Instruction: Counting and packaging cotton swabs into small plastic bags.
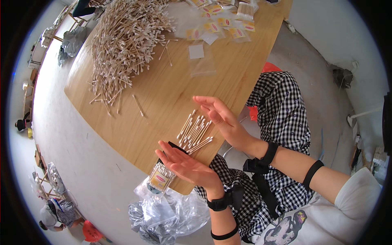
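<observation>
– Where is the bunch of cotton swabs (195, 131)?
– On the table (153, 87), at its near end, between the left hand (185, 166) and the right hand (225, 123); both are spread, gripping nothing.
– How will it handle?
– Likely light and apt to roll, with soft tips and thin stems that could snap; best gathered mid-stem, gently.

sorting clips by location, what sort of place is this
Probably a packing workshop: a big heap of cotton swabs lies on a wooden table along with small card-labelled bags, and another person is in the background.
</observation>
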`<state>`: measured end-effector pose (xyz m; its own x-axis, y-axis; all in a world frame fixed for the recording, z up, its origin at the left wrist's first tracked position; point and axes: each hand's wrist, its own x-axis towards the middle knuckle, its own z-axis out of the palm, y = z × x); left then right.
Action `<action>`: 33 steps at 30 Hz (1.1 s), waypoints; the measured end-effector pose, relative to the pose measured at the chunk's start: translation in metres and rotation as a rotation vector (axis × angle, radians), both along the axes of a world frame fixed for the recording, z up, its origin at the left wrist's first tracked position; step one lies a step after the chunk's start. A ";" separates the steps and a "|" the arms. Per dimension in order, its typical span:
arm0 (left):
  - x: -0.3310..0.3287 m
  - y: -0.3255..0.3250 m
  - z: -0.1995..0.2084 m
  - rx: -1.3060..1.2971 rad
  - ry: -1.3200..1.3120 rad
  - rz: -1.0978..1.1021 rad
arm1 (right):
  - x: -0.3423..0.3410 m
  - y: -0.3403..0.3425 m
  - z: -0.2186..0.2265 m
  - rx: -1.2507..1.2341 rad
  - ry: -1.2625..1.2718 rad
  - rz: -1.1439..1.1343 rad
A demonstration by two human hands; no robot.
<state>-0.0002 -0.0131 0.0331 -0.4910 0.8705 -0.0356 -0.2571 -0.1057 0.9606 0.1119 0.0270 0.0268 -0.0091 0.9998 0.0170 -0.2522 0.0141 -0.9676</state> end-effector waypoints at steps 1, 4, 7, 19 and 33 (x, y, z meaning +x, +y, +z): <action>0.001 0.001 0.002 0.000 -0.011 0.024 | 0.001 0.000 0.000 0.003 -0.005 0.000; 0.003 0.001 0.003 0.004 -0.028 0.052 | 0.000 -0.001 0.000 0.005 0.013 0.000; 0.001 -0.002 0.003 0.016 -0.033 0.075 | 0.009 0.001 0.002 -0.014 0.024 0.007; 0.002 -0.004 0.006 -0.004 -0.049 0.098 | 0.012 -0.021 0.002 0.278 -0.854 0.074; 0.023 0.002 0.000 0.024 -0.030 0.120 | 0.011 0.008 -0.003 0.003 -0.082 0.110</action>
